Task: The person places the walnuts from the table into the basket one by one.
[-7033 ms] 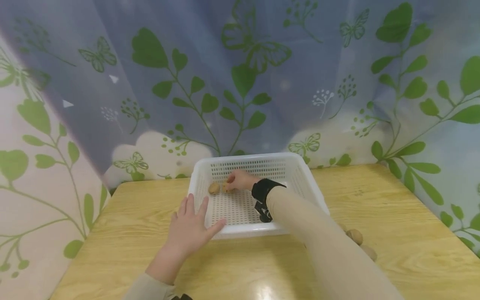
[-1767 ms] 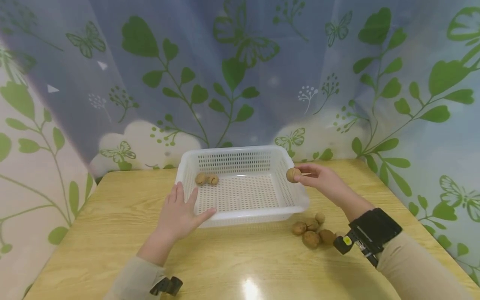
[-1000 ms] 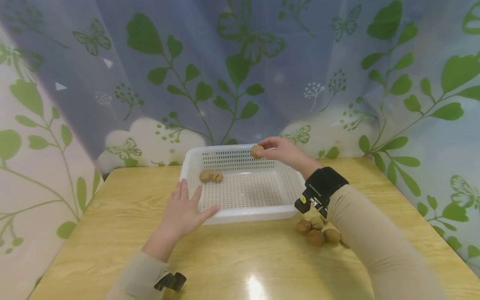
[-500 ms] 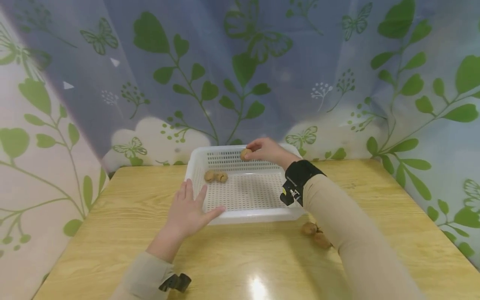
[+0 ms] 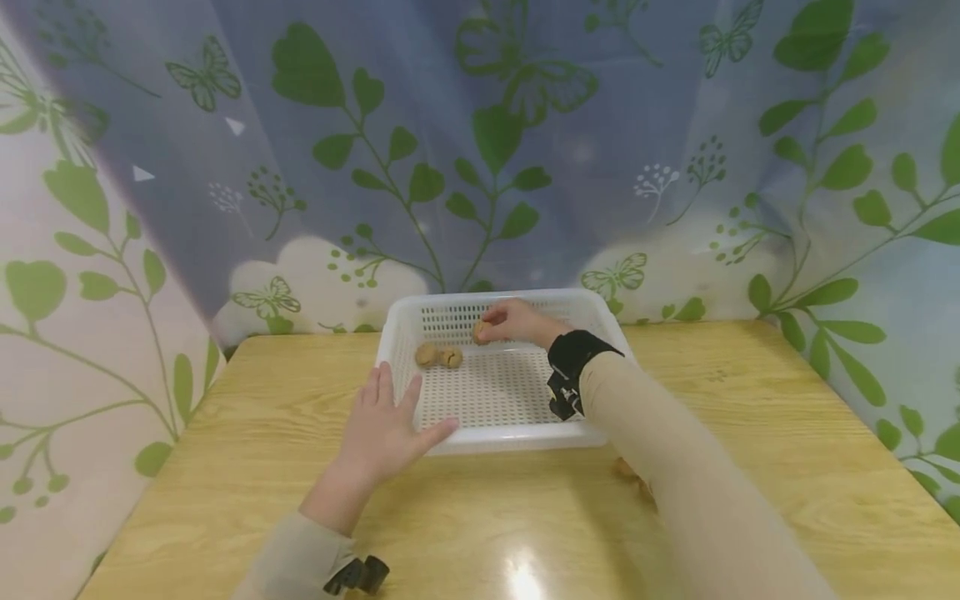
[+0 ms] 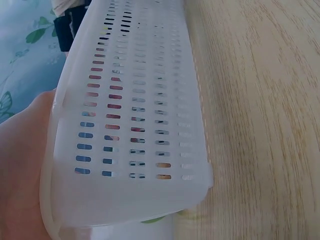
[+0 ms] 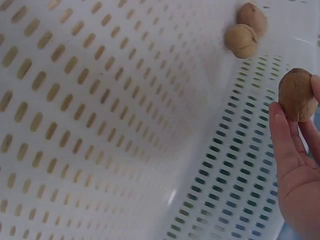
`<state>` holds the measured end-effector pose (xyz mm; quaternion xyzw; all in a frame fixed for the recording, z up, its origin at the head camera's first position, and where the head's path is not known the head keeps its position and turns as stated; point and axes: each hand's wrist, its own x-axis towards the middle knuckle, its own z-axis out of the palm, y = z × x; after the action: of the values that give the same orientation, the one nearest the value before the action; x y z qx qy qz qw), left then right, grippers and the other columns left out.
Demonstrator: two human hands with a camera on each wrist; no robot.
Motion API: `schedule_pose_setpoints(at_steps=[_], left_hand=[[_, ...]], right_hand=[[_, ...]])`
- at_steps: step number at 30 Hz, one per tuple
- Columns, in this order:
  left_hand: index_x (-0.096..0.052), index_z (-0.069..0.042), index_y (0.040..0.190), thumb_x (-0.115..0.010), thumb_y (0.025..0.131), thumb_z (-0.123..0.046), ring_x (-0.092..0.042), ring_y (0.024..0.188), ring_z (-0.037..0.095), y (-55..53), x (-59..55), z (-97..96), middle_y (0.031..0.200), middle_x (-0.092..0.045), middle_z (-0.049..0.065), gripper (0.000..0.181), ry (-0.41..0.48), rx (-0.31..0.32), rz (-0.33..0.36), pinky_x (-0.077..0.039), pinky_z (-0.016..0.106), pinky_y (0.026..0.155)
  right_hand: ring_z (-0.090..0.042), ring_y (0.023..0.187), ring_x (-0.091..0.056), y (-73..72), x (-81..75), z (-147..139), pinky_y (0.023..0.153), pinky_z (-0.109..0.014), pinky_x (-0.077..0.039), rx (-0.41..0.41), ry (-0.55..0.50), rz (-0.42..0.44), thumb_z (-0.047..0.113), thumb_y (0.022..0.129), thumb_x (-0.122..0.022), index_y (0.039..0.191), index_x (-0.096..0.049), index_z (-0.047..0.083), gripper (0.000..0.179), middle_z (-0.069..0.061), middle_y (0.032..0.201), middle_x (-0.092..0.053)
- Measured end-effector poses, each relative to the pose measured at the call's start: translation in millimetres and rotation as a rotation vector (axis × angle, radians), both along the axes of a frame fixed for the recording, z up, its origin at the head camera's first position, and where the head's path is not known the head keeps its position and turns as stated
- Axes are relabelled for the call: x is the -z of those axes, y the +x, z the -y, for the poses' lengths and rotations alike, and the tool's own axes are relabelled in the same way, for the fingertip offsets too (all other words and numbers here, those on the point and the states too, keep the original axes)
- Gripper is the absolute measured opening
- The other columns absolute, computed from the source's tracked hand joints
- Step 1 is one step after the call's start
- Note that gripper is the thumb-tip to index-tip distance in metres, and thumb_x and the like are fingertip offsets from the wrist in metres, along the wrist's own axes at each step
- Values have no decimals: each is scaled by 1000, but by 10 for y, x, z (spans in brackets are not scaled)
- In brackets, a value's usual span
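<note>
A white perforated plastic basket stands on the wooden table. My right hand is inside it near the back wall, pinching a walnut between thumb and fingertips above the basket floor. To the left of that hand, two walnuts, one whole-looking and one with a crack, sit side by side at the back left of the basket. My left hand rests on the basket's front left corner with fingers straight and spread. In the left wrist view, part of this hand lies along the rim.
More walnuts lie on the wooden table right of the basket's front, mostly hidden by my right forearm. A patterned curtain hangs directly behind the table. Black camera straps sit on the wrists.
Seven seconds ago my right hand was at a walnut in the basket; later it brought another from the right over the basket, and has now lowered it inside. My left hand stays on the corner.
</note>
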<state>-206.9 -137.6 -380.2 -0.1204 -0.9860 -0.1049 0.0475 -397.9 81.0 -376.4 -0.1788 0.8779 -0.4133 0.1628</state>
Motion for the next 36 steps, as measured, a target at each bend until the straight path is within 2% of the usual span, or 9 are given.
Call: schedule_pose_setpoints(at_steps=[7,13,16,21,22,24,28,29,36], left_hand=[[-36,-2,142,-31,82,-77,-8,136,48,31,-13,-67,145,-10,37,96,-9,15,0,-12,55,109],[-36,-2,142,-33,83,-76,-8,136,47,46,-12,-106,145,-10,37,94,-8,22,-5,-12,55,109],[-36,-2,142,-32,83,-76,-8,136,47,52,-5,-119,145,-10,37,94,-7,23,-4,-13,55,108],[-36,-2,142,-33,83,-75,-7,136,47,63,-3,-127,146,-9,36,94,-4,10,6,-12,55,109],[-36,-2,142,-33,83,-75,-7,136,47,64,-4,-126,146,-8,36,94,0,9,7,-12,55,109],[-36,-2,142,-33,83,-75,-7,136,46,61,1,-120,146,-8,36,94,3,8,8,-11,54,109],[-36,-1,142,-32,83,-76,-7,136,47,38,26,-89,146,-8,37,95,7,13,-3,-11,55,109],[-36,-1,142,-31,83,-76,-7,136,47,31,34,-76,145,-9,37,95,7,12,-7,-11,55,109],[-36,-1,142,-30,84,-76,-6,136,47,-17,57,9,146,-8,37,95,4,-1,-7,-10,56,109]], right_hand=[[-25,101,-59,-61,264,54,81,-32,-50,-23,62,-7,19,81,-73,123,-57,-2,49,-17,118,-59],[-25,103,-57,-10,338,96,86,-32,-47,-61,182,-124,20,80,-75,114,-62,0,42,-13,110,-63],[-26,103,-57,12,359,112,88,-34,-46,-53,190,-124,18,80,-75,113,-62,-2,41,-14,110,-63],[-27,109,-55,-90,420,123,92,-37,-44,-48,240,-108,23,80,-75,118,-61,0,47,-13,116,-61],[-24,105,-57,-204,536,89,88,-35,-46,-70,211,-134,30,78,-76,116,-63,3,49,-10,113,-63],[-22,104,-57,-259,553,60,87,-35,-46,-85,225,-119,35,76,-77,117,-63,6,52,-8,113,-62],[-23,106,-55,-288,474,-6,86,-35,-46,-66,217,-74,34,75,-78,119,-61,6,54,-9,115,-60],[-26,111,-53,-177,309,5,90,-38,-45,-47,250,-45,28,79,-76,122,-58,3,53,-12,120,-58],[-29,115,-51,78,-211,-175,91,-36,-44,-110,137,-72,19,87,-67,131,-50,-2,51,-17,124,-56]])
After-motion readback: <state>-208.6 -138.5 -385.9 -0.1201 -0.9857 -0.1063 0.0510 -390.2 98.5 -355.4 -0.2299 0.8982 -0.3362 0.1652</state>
